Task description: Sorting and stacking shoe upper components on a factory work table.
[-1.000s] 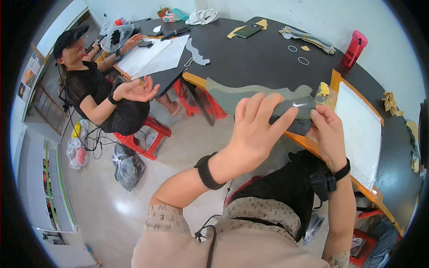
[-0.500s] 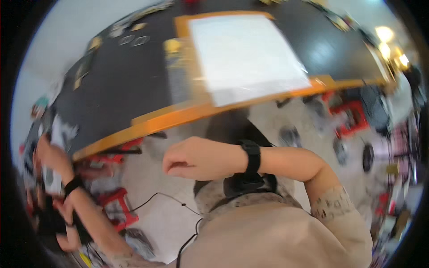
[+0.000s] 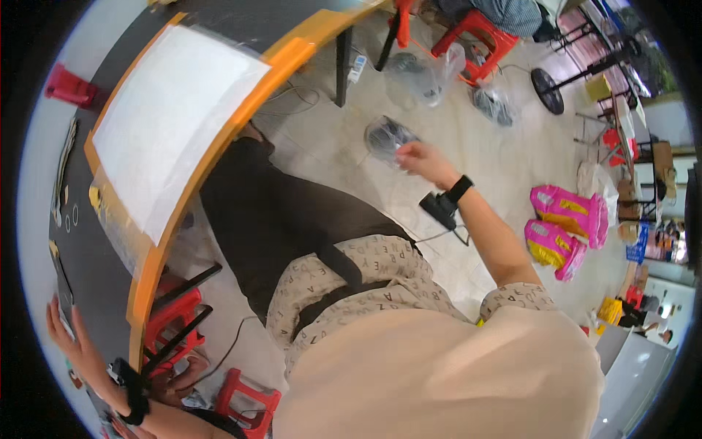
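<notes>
My left hand (image 3: 69, 340) reaches out at the lower left, fingers stretched and apart, over the near left end of the dark table (image 3: 102, 293). A small pale thing lies beside its fingers; whether they touch it I cannot tell. My right hand (image 3: 428, 162) hangs in the air to the right of my dark trousers, its fingers curled in, with nothing seen in them. Behind it on the floor is a clear plastic bag (image 3: 386, 137) with something dark inside. A large white sheet (image 3: 179, 121) lies on the table, bordered by brown tape.
Orange-brown tape (image 3: 252, 110) runs along the table edge. Red stools (image 3: 245, 402) stand at the lower left and upper right. Pink-and-yellow bags (image 3: 567, 216) and a black fan base (image 3: 547, 91) are on the floor at the right. A red bin (image 3: 69, 86) is at the far left.
My view has swung to the right, so the table now slants at the left. My right hand has moved away from in front of my waist, out to the right. My left hand's fingers now show spread.
</notes>
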`<state>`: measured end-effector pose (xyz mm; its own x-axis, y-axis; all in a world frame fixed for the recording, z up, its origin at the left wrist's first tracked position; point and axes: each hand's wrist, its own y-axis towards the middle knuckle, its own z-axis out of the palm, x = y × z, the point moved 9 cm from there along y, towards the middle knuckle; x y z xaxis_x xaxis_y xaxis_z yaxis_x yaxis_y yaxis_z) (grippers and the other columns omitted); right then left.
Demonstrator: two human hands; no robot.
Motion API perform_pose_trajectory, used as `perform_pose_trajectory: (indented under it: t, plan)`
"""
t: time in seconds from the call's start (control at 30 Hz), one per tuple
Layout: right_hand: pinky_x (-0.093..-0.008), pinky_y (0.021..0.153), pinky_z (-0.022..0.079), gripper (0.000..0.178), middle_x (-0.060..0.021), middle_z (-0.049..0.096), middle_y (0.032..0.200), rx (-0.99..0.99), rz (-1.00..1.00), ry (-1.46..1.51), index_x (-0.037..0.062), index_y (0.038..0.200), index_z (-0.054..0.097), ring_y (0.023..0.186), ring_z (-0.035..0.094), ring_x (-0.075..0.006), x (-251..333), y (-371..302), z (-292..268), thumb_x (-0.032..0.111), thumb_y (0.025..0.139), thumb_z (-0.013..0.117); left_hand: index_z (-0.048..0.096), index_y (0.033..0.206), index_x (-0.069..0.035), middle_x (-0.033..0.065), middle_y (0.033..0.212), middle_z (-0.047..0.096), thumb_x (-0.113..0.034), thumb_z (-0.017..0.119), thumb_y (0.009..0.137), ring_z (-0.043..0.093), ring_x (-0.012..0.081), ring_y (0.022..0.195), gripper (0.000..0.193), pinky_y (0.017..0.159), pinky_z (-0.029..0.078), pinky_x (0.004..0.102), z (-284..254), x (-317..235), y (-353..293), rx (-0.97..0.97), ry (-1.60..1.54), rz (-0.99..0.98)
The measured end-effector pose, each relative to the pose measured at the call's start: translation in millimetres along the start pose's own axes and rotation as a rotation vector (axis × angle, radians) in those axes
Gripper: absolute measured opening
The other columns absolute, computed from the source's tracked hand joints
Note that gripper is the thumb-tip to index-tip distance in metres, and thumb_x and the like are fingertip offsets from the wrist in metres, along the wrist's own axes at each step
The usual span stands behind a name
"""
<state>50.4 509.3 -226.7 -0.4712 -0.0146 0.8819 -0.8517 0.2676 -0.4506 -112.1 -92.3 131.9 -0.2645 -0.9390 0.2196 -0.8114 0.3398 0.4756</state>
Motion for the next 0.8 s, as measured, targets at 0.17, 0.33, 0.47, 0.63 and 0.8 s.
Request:
perform_pose_trajectory:
  t: [0.17,0.33,0.47,0.63,0.8]
  plan:
    - [-0.0298,0.062,0.050,0.034,-0.0099,0.060,0.088,-0.432,0.386,-0.362,0.0034,0.101,0.055,0.073,0.060,-0.0183,-134,25,-132,0.022,0.074,0.063,0.047,0.123,-0.007,0.0148,0.133,0.035,-0.016,0.053,0.083,0.031,0.0298,0.125,0.041,0.103,0.023,0.0401,-21,-238,40,0.180,-0.318,0.296]
    - [-0.0423,0.090,0.043,0.031,-0.0157,0.052,0.113,-0.217,0.613,-0.841,0.0183,0.106,0.060,0.105,0.050,-0.0347,-238,49,-118,0.021,0.076,0.055,0.042,0.126,-0.007,0.0166,0.136,0.027,-0.017,0.059,0.079,0.027,0.0329,0.126,0.051,0.103,0.021,0.0435,26,-343,58,0.213,-0.334,0.385]
    - [-0.0453,0.095,0.036,0.030,-0.0141,0.024,0.136,-0.070,0.673,-0.889,0.0253,0.109,0.059,0.125,0.024,-0.0364,-220,70,-58,0.017,0.082,0.047,0.030,0.132,-0.007,0.0189,0.137,0.020,-0.014,0.065,0.075,0.022,0.0372,0.127,0.067,0.101,0.026,0.0467,61,-338,71,0.116,-0.057,0.333]
    - [-0.0497,0.101,0.023,0.026,-0.0083,0.009,0.146,0.131,0.558,-1.266,0.0239,0.102,0.065,0.133,0.007,-0.0366,-264,112,-31,0.027,0.087,0.045,0.027,0.131,-0.001,0.0246,0.131,0.027,-0.026,0.059,0.081,0.030,0.0396,0.120,0.065,0.096,0.026,0.0524,88,-343,79,0.204,-0.032,0.300]
    - [-0.0524,0.104,0.013,0.027,-0.0077,0.009,0.146,0.096,0.522,-1.336,0.0234,0.103,0.064,0.133,0.006,-0.0347,-284,155,-20,0.028,0.088,0.042,0.033,0.123,0.005,0.0267,0.124,0.034,-0.034,0.055,0.085,0.037,0.0421,0.110,0.059,0.090,0.031,0.0553,87,-354,81,0.237,0.076,0.336]
